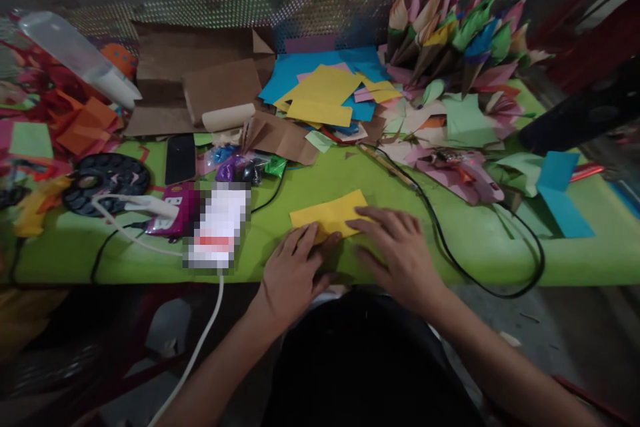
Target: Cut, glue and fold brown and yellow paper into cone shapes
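Note:
A yellow paper strip [333,208] lies on the green tabletop near its front edge, a little slanted. My left hand [296,265] rests with its fingertips on the strip's lower left part. On the lower right part, the fingers of my right hand [393,247] lie stretched out, thumb apart. Both hands are palm down with fingers spread, pressing on the paper rather than gripping it. Left of my left hand is a phone-like device with a blurred-out screen [220,227], with a white cable running from it.
Behind lie blue sheets [287,73], yellow paper pieces [325,87] and brown paper [165,80]. Paper cones [440,33] stand at the back right. A black cable [440,227] loops at right. A purple power strip [175,210], palette [107,180] and yellow glue gun [43,207] are at left.

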A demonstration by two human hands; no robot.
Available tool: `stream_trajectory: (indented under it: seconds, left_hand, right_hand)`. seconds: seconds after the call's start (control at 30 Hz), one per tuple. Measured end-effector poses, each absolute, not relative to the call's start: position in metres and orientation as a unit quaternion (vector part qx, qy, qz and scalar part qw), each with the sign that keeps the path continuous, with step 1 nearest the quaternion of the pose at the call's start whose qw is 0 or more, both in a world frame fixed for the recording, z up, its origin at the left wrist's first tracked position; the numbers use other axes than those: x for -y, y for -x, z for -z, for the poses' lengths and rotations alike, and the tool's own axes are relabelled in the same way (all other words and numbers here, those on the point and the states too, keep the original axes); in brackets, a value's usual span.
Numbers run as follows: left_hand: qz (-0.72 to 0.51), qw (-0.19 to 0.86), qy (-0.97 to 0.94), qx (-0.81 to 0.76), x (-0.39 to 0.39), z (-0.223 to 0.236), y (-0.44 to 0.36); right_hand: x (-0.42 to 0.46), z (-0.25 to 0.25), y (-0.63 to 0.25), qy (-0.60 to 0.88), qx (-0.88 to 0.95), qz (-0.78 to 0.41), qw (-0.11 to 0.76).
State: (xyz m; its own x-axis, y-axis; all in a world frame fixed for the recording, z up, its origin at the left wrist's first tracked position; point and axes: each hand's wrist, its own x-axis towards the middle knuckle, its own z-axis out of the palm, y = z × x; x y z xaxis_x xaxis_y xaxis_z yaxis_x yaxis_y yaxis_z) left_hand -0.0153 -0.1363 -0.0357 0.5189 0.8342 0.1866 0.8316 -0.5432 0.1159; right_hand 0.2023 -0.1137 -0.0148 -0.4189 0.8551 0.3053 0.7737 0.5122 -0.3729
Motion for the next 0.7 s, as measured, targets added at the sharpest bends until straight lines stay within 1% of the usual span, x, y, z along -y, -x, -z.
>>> stream_trajectory:
  seconds: [0.07,0.17,0.4,0.53,0.7]
  left_hand:
    - [-0.116,0.005,-0.872,-0.476,0.136,0.038,0.016]
    - [-0.126,-0.005,-0.875,-0.467,0.137,0.04,0.017]
    - [-0.138,-0.005,-0.874,-0.467,0.137,0.037,0.018]
    - [-0.128,-0.007,-0.877,-0.464,0.138,0.033,0.022]
    - [-0.095,0.004,-0.869,-0.485,0.147,0.028,0.032]
  right_hand:
    - [0.127,0.017,-0.192,0.43,0.867,-0.118,0.222]
    - [0.139,0.028,-0.181,0.404,0.888,-0.125,0.184]
    - [0.142,0.035,-0.203,0.458,0.874,-0.092,0.135]
    - [0.141,0.034,-0.222,0.496,0.854,-0.077,0.136]
    - [0.14,0.037,-0.229,0.493,0.856,-0.069,0.141]
